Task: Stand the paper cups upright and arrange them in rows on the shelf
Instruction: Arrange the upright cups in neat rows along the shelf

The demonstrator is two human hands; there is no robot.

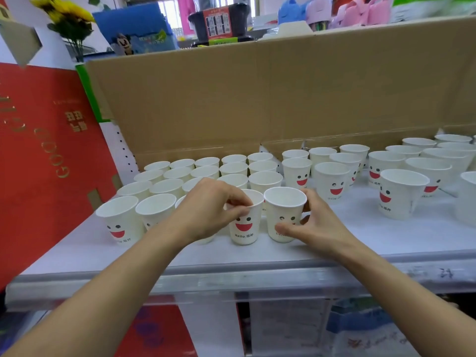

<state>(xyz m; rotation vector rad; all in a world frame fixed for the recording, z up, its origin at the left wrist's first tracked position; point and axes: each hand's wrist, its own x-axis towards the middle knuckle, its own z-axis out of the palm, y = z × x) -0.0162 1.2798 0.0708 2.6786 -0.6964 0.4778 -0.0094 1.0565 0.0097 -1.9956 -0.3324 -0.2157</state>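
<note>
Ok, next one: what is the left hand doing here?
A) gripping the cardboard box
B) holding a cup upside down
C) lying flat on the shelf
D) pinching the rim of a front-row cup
D: the left hand pinches the rim of an upright front-row cup with its fingers, while the right hand grips the next cup.

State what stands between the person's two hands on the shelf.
In the head view, two upright paper cups: the left hand pinches the left cup by its rim, the right hand curls round the right cup.
</note>
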